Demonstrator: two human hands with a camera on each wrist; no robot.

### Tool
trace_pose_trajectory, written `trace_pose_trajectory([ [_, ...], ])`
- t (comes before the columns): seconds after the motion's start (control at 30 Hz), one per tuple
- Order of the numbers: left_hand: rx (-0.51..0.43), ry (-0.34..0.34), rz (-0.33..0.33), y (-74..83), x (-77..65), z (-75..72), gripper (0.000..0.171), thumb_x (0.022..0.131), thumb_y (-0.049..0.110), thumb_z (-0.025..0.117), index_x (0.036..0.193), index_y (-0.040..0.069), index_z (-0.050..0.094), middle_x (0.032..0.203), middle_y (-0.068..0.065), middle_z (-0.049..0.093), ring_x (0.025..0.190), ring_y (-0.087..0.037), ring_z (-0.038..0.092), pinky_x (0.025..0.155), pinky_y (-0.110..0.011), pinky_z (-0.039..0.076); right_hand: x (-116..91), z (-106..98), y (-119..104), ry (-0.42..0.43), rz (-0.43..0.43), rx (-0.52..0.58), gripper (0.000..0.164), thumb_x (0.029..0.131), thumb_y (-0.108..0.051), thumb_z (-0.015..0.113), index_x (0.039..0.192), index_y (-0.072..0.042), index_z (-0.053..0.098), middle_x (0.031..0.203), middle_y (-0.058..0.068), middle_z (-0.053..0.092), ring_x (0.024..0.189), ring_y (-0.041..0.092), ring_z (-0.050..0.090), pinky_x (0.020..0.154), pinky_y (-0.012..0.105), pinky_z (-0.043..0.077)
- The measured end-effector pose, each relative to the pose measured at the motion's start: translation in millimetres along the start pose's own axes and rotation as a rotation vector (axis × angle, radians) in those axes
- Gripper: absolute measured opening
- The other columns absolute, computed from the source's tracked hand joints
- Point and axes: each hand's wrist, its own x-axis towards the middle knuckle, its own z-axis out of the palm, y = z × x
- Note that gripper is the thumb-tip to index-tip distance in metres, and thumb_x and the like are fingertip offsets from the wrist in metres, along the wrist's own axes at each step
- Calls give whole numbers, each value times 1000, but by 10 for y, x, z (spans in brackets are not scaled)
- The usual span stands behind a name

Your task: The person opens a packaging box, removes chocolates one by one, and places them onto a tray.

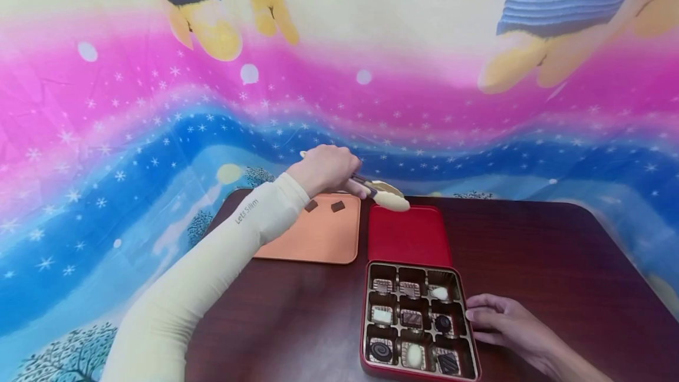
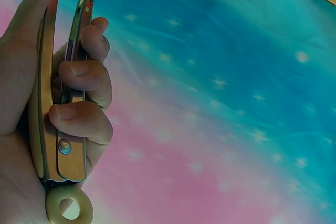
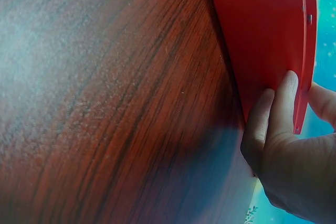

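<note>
My left hand (image 1: 329, 167) grips metal kitchen tongs (image 2: 72, 158) with cream tips (image 1: 392, 200), fingers curled round the handles in the left wrist view. The tips hang over the far edge of the red lid, and no chocolate shows between them. An open red tin (image 1: 471, 343) stands at the front, its gold insert divided into compartments that hold assorted dark, brown and white chocolates (image 1: 414, 355). Fairly straight fingers of my right hand (image 1: 506, 323) rest against the tin's right side. In the right wrist view, the fingertips (image 3: 286, 90) touch the red wall, with the thumb near its rim.
Behind the tin lies its red lid (image 1: 408, 234). An orange tray (image 1: 323, 246) to the left bears two brown chocolate pieces (image 1: 338, 206), partly behind the left sleeve (image 1: 212, 279). All stand on a dark wood table (image 1: 541, 252) before a colourful printed cloth (image 1: 339, 105).
</note>
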Motion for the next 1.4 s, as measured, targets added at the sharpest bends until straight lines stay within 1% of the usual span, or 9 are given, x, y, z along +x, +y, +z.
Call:
trace_pose_trajectory([
  [0.2,63,52,129,392,-61,-66,52,73,72,47,79,20,56,69,4,54,61,-13,51,52,-32,46,5,-8,-4,7,6,-2,42,90,-13,54,120,13,37,111,17,54,103,28,55,87,43,44],
  [0.3,100,88,174,559,-92,-65,53,72,72,47,76,21,56,68,6,54,59,-13,49,50,-33,45,5,-5,-4,1,4,0,42,90,-13,54,119,13,38,111,17,54,103,28,55,87,43,44],
  [0.37,114,85,192,654,-110,-61,52,72,73,48,76,21,56,68,7,54,58,-13,49,50,-32,45,4,-1,-2,-3,0,2,41,90,-12,54,119,12,38,111,17,54,103,28,55,87,43,44],
  [0.53,143,19,201,838,-135,-62,53,70,74,47,77,23,56,70,9,54,59,-11,50,51,-31,45,5,5,6,-4,-9,0,40,90,-11,54,118,12,39,111,16,54,103,27,55,87,42,44],
  [0.6,151,8,199,896,-138,-59,53,69,75,48,76,23,56,70,9,54,58,-10,50,50,-31,45,5,5,7,-3,-8,-1,40,90,-11,54,118,12,39,111,16,54,103,26,55,86,42,44],
  [0.87,188,9,183,1071,-119,-6,53,66,76,51,69,24,53,68,10,52,55,-11,48,46,-32,44,0,15,-2,6,-9,-5,41,90,-11,55,119,13,38,111,16,54,103,27,55,87,42,44],
  [1.17,215,-41,164,1311,-71,94,49,65,74,56,66,26,52,66,12,50,54,-8,44,42,-32,41,-2,15,-2,0,-12,-2,40,90,-11,54,118,13,39,110,16,55,103,27,56,87,42,44],
  [1.3,211,-32,167,1390,-53,117,44,68,70,59,66,27,52,65,12,50,55,-8,46,42,-30,41,-1,17,-7,1,-17,-3,40,90,-11,54,118,13,39,110,16,55,103,28,56,86,42,45],
  [1.4,219,-5,174,1437,-50,138,41,70,67,60,64,27,52,65,12,50,56,-8,48,42,-29,41,-1,17,-8,-1,-17,-3,40,90,-11,54,118,13,39,110,16,55,102,28,56,86,42,45],
])
